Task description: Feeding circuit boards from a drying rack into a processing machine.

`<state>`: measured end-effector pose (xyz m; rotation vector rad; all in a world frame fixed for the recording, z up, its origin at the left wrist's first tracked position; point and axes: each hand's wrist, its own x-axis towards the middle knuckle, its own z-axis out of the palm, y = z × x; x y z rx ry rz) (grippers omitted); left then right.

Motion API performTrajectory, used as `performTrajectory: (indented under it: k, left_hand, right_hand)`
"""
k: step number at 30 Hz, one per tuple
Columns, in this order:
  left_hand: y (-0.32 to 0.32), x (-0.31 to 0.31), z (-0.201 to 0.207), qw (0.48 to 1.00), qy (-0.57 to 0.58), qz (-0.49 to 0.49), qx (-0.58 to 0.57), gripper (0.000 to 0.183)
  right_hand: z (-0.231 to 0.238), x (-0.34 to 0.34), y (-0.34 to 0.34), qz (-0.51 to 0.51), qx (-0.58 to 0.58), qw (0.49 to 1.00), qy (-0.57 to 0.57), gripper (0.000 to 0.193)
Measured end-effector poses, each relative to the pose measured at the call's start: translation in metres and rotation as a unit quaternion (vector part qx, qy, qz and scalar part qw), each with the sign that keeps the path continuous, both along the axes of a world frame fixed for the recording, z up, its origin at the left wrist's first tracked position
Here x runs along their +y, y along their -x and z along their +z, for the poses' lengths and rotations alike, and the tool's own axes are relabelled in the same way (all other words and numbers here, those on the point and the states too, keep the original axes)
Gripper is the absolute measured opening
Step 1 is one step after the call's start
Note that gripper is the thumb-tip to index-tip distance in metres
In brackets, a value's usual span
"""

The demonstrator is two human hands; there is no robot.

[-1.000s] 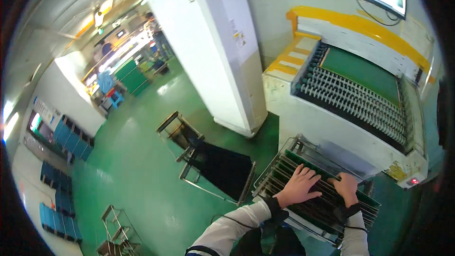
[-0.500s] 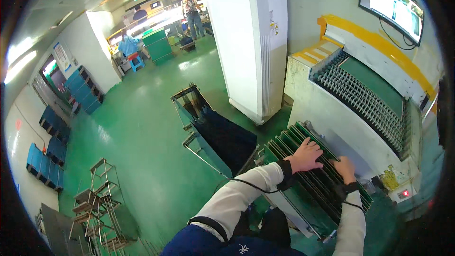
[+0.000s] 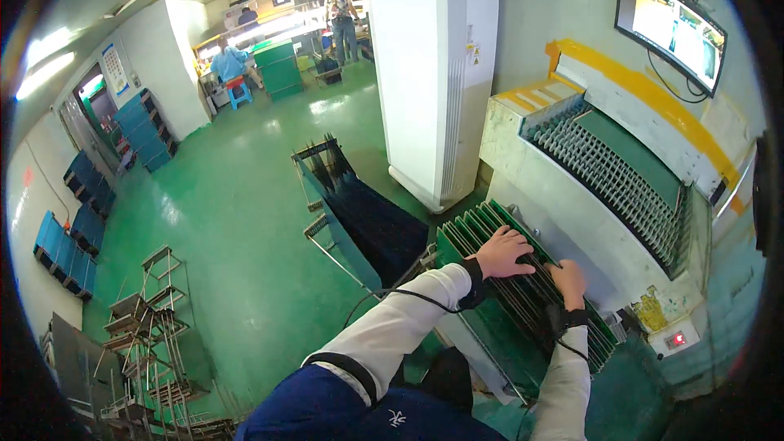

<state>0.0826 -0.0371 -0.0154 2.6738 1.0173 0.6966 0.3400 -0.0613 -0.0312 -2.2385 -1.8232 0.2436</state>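
A rack of upright green panels (image 3: 474,233), thin flat boards set side by side, stands in front of me at the lower right. My left hand (image 3: 504,253) lies across the top edges of several panels, its fingers stretched out and slightly apart. Just to its right, my right hand (image 3: 569,282) has its fingers curled over the top edge of one green panel; the thumb side is partly hidden. Dark bands with cords circle both wrists.
A roller conveyor machine (image 3: 531,155) stands beyond the rack, with a monitor (image 3: 671,26) on the wall above. Left of the rack is a cart of dark panels (image 3: 371,224). A tall white cabinet (image 3: 425,73) stands behind. Metal frames (image 3: 155,327) sit at lower left; people work far off.
The view has shifted, so the rack and machine appear slightly further left. Both hands stay at the panel tops, my right hand a little closer to the left one.
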Motion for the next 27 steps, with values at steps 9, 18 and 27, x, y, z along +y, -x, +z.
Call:
performTrajectory:
  k: [9,18,27]
  left_hand:
    - [0.001,0.016,-0.008,0.999,-0.027,0.0,-0.04,0.061]
    - [-0.026,0.023,0.005,0.996,-0.056,-0.036,-0.052,0.049]
    - [-0.005,0.023,0.008,1.0,-0.003,0.014,-0.01,0.056]
  right_hand:
    - [0.0,0.014,-0.004,0.01,0.07,0.997,0.024,0.049]
    - [-0.031,0.014,-0.045,0.048,0.051,0.998,-0.009,0.045]
    - [0.012,0.013,-0.002,0.018,0.075,0.996,0.043,0.051]
